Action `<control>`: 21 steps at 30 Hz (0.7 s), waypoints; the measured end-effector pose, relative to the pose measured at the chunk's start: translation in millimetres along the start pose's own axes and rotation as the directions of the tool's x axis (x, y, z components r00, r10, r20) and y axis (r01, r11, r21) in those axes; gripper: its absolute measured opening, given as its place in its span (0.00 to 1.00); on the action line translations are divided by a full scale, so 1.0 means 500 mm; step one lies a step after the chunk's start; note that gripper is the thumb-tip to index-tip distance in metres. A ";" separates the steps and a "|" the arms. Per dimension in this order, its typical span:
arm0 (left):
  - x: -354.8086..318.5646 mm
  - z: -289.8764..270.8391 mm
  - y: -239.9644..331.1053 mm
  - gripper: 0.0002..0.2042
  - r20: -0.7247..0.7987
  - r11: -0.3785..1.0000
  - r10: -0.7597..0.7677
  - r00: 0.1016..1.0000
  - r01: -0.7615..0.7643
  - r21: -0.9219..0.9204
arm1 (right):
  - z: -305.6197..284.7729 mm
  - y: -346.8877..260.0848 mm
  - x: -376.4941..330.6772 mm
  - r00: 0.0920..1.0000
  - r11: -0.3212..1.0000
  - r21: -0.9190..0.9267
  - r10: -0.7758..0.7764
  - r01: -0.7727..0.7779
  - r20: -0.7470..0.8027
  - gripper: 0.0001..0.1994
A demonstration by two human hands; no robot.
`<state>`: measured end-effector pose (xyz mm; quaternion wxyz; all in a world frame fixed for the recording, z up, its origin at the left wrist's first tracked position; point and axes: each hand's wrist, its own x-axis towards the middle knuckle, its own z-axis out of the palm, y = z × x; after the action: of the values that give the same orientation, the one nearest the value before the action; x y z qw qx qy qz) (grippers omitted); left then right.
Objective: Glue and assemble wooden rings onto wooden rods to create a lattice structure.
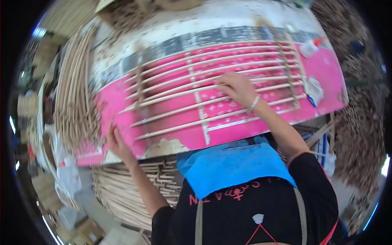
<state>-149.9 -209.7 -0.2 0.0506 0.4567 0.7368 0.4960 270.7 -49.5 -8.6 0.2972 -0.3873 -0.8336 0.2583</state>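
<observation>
Several slim pale rods (179, 107) lie side by side in a rack pattern across a pink-covered tabletop (112, 96). Two darker upright strips, a left one (140, 81) and a right one (286, 61), run crosswise to them. Over the middle of the rods, my right hand (238, 89) has its fingers pinched together on one rod; the fingertips are partly hidden. At the table's near left edge is my left hand (117, 143), fingers stretched out and apart, holding nothing visible. It is close to the lower ends of a bundle of rods (75, 90) on the left.
A white bottle with a red tip (309, 48) stands at the right, above a crumpled white piece (313, 90) with a blue item beside it. More sticks (122, 190) are stacked below the table. Brown shavings or scraps (355, 134) pile up at the far right.
</observation>
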 end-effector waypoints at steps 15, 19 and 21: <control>-0.014 0.001 -0.009 0.15 0.018 0.987 -0.113 0.993 0.114 -0.117 | 0.016 -0.006 -0.003 0.999 0.999 -0.052 -0.011 0.013 0.036 0.06; -0.015 0.014 0.018 0.16 0.076 1.000 -0.031 0.997 0.030 0.004 | 0.018 -0.011 0.000 1.000 0.998 -0.055 -0.009 0.009 0.007 0.06; -0.017 0.012 0.014 0.16 0.077 1.000 -0.008 0.997 0.006 0.027 | 0.020 -0.019 0.000 1.000 0.998 -0.058 -0.023 0.024 0.009 0.05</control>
<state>-137.2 -211.2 -1.0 0.0744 0.4737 0.7424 0.4678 259.2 -56.7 -9.1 0.2854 -0.3849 -0.8465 0.2320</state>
